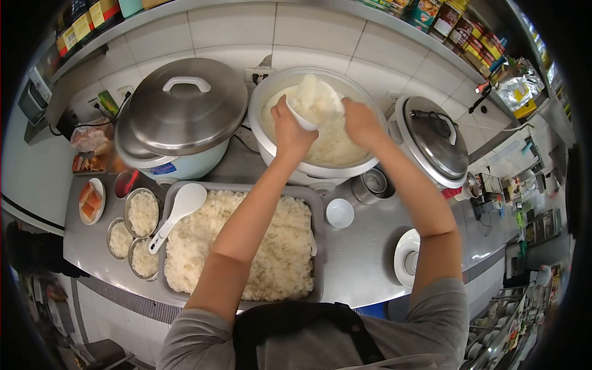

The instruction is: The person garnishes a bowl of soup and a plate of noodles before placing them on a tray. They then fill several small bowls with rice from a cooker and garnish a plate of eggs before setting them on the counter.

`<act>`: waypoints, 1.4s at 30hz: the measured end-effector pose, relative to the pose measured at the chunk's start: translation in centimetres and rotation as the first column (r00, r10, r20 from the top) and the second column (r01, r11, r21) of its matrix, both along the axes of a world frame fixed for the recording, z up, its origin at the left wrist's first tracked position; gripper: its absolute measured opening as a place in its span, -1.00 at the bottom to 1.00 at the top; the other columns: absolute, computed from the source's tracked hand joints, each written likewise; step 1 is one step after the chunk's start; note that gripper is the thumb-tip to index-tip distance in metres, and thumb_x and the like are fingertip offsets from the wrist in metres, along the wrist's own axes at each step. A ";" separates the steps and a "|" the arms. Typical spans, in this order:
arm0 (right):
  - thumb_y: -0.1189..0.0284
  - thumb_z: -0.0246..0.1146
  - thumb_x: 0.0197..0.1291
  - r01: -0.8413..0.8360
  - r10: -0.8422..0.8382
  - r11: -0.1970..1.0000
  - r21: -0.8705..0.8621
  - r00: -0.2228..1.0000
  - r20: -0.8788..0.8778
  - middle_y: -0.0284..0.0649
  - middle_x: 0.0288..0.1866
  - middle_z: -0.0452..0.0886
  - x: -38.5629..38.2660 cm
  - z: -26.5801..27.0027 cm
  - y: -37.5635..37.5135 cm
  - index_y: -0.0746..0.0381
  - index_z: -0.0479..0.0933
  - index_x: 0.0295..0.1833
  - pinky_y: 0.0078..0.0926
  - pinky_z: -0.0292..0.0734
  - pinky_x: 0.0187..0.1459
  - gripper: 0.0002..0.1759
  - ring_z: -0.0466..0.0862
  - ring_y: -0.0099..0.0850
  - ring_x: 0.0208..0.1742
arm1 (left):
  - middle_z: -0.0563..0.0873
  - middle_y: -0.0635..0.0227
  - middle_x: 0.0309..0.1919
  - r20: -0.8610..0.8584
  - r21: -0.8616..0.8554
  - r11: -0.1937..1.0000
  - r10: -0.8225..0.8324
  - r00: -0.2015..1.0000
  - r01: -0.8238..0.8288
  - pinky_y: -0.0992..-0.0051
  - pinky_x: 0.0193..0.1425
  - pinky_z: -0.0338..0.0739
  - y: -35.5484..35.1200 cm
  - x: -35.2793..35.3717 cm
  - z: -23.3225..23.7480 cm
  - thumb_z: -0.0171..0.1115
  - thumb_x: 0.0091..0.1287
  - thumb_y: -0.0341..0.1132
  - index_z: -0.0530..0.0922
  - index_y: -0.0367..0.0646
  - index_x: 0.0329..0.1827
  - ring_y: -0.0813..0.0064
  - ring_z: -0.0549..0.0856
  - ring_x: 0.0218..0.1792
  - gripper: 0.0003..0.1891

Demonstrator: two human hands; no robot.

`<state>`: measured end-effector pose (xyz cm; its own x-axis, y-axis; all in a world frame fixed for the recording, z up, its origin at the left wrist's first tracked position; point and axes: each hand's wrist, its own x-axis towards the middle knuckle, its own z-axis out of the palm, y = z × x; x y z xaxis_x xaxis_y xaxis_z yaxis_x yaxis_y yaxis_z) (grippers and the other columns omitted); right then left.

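Over the open rice cooker point(256, 132), my left hand point(293, 131) grips a tilted white bowl point(301, 121) from its left side. Cooked rice point(316, 98) is heaped in and above that bowl. My right hand point(362, 125) is closed at the bowl's right side, slightly blurred; whatever its fingers hold is hidden. More rice point(336, 147) lies inside the cooker below both hands. Nearer me, a grey tray point(317, 271) full of rice sits under my left forearm, with a white rice paddle point(190, 198) resting across its left rim.
A large lidded cooker point(185, 117) stands left, a smaller lidded one point(435, 139) right. Metal bowls of rice point(143, 213) sit left of the tray. A small white bowl point(340, 213), metal containers point(372, 185) and white dishes point(407, 258) lie right. A shelf point(308, 5) runs overhead.
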<state>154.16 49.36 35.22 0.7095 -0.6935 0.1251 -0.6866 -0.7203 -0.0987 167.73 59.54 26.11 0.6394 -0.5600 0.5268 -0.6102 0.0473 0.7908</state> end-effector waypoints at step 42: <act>0.36 0.30 0.35 -0.171 0.236 0.958 -0.232 0.927 0.293 -0.14 -0.24 0.63 -2.9 1.1 7.5 0.06 0.67 0.29 -0.13 0.64 -0.27 -0.60 0.72 -0.08 -0.30 | 0.49 0.06 0.29 0.019 -0.015 0.956 -0.292 0.956 0.292 0.25 0.44 0.49 2.8 2.1 2.0 0.70 -0.25 -0.48 0.22 -0.23 0.51 0.08 0.55 0.34 0.15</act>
